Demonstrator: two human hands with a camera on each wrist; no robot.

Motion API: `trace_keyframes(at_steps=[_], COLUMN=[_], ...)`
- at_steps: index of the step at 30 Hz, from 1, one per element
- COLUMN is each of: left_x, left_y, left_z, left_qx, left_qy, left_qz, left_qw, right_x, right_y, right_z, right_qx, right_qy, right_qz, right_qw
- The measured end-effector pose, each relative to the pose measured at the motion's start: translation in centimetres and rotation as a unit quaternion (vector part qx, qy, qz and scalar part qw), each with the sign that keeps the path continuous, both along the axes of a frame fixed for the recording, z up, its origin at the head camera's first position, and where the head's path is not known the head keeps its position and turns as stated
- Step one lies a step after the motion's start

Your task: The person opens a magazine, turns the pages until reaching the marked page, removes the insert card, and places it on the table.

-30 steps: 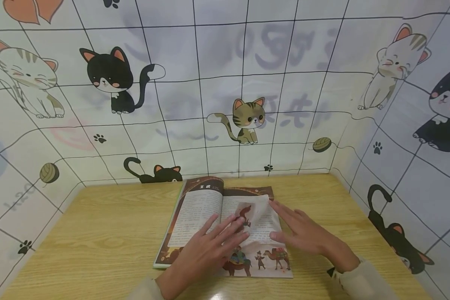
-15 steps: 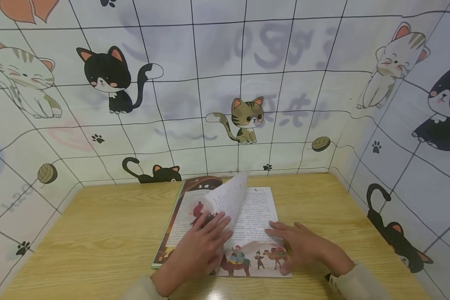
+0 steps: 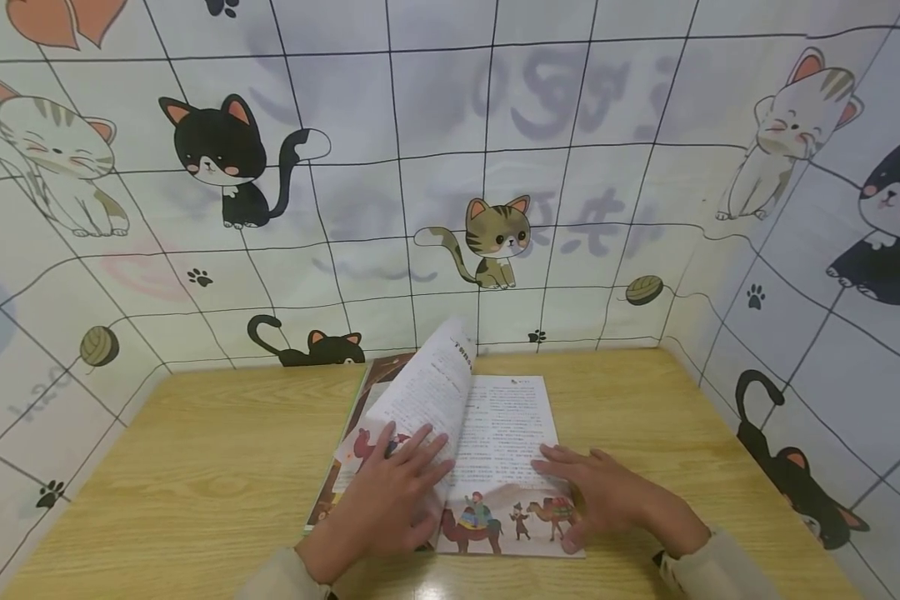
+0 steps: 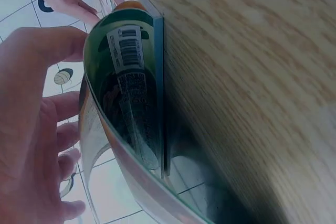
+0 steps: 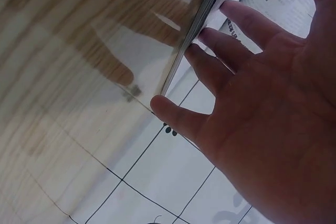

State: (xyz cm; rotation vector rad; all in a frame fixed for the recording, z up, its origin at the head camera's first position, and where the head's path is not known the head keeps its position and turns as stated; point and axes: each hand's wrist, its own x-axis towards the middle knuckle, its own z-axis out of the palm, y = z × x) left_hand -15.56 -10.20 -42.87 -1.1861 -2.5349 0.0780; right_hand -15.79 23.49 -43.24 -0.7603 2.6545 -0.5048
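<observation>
An open magazine [image 3: 506, 425] with printed text and camel drawings lies on the wooden table. One page [image 3: 427, 383] stands half turned over its left side, its top curling up. My left hand [image 3: 390, 504] rests on the lower part of this page, fingers spread. In the left wrist view, the left hand [image 4: 26, 129] is beside the bowed left side, whose green underside carries a barcode label [image 4: 126, 48]. My right hand [image 3: 607, 500] touches the lower right edge of the right page. The right wrist view has its fingertips right at the stacked page edges [image 5: 202, 14].
The wooden tabletop [image 3: 217, 467] extends to both sides of the magazine. A white wall covering [image 3: 600, 183] with black grid lines and cartoon cats rises behind the table and along both sides.
The page has swung from the right side up and over to the left, under my left hand, which shifted left. My right hand moved down from the page's upper corner to the lower right edge.
</observation>
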Motion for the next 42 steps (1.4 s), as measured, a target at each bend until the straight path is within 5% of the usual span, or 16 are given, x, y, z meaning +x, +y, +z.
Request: trace_keyframes(at_steps=[5,13,17,34,42], left_x=[-0.05,0.13,0.0,-0.14,-0.13], left_y=[-0.3,-0.46,-0.56,-0.77,-0.43], left_z=[-0.1,0.16,0.0,-0.03,0.01], left_qx=[0.011,0.013,0.011,0.012,0.025], left_qy=[-0.023,-0.159,-0.194,-0.207,-0.16], left_qz=[0.012,0.041,0.055,0.061,0.048], left_qw=[0.9996,0.9863,0.9794,0.9763,0.9856], right_x=[0.07,0.3,0.29,0.16,-0.09], right_y=[-0.03,-0.08,-0.13,0.06,0.16], right_z=[0.07,0.21,0.2,-0.01,-0.38], right_qx=[0.0,-0.003,0.0,-0.003,-0.009], right_qy=[0.004,0.008,0.009,0.021,0.05], right_qz=[0.002,0.004,0.002,0.008,0.016], right_qw=[1.0,1.0,1.0,1.0,0.999])
